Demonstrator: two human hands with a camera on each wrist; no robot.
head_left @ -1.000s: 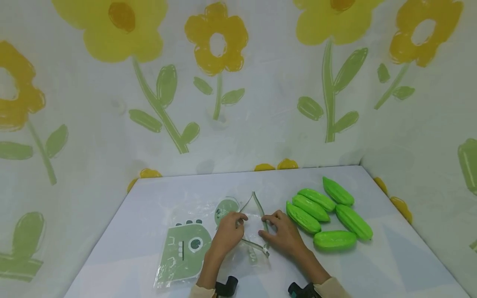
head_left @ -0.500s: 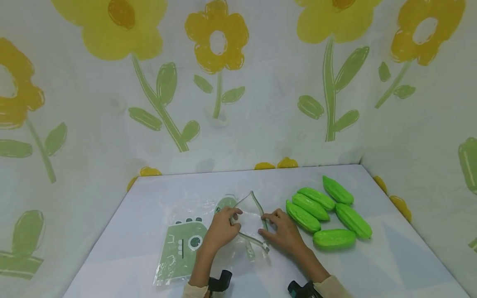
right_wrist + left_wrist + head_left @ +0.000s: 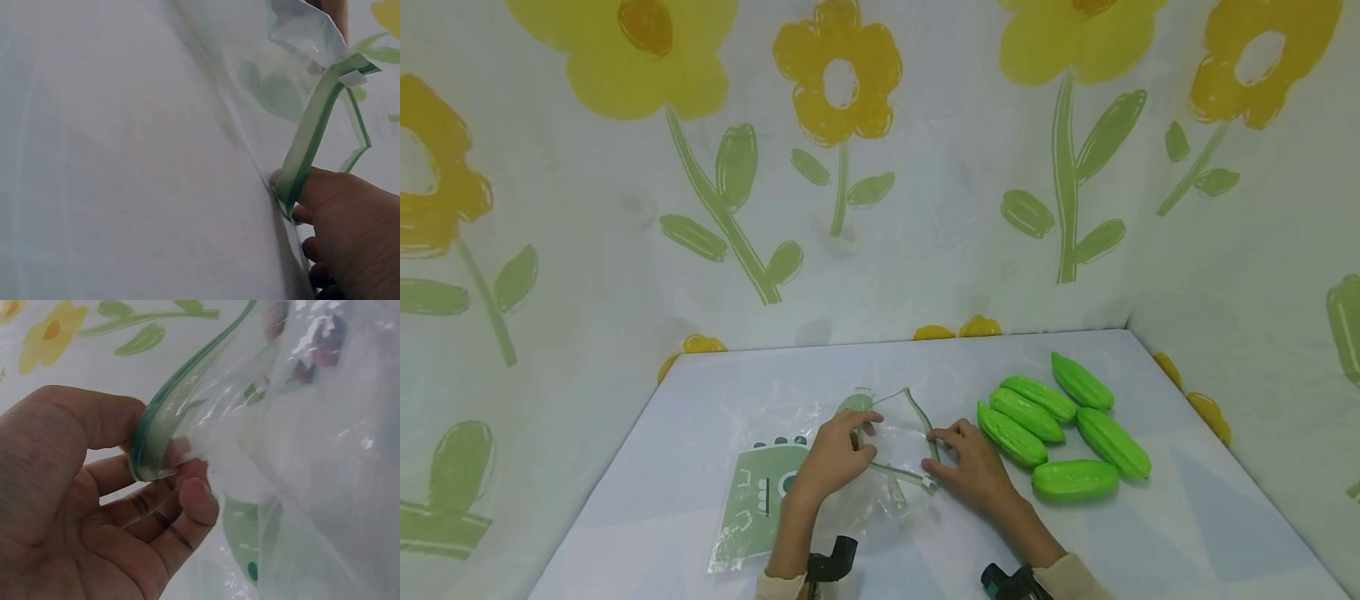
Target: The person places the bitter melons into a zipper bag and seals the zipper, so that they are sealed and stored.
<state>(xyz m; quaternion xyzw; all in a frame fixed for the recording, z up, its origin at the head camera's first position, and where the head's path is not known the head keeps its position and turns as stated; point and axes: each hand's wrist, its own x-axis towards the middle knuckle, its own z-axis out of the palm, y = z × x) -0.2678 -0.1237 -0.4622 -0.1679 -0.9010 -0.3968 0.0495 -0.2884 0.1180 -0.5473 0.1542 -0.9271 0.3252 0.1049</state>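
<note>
A clear zip bag [image 3: 741, 521] with a green one-eyed monster print lies on the table, its mouth spread open between both hands. My left hand [image 3: 831, 454] pinches one side of the mouth; in the left wrist view, thumb and fingers meet at the green zip edge [image 3: 164, 400]. On the opposite side my right hand [image 3: 973, 467] pinches the other green strip [image 3: 312, 131] between thumb and fingers. A white slider [image 3: 353, 79] sits at the near corner of the mouth. The left forearm covers part of the print.
Several bright green, ridged, elongated fruits [image 3: 1075, 481] lie in a group right of my right hand. A pale table [image 3: 647, 467] runs back to a wall [image 3: 925, 275] printed with yellow flowers.
My left hand has moved left, drawing its side of the bag's mouth away so the opening is wider. The right hand has stayed nearly in place; the green fruits have not moved.
</note>
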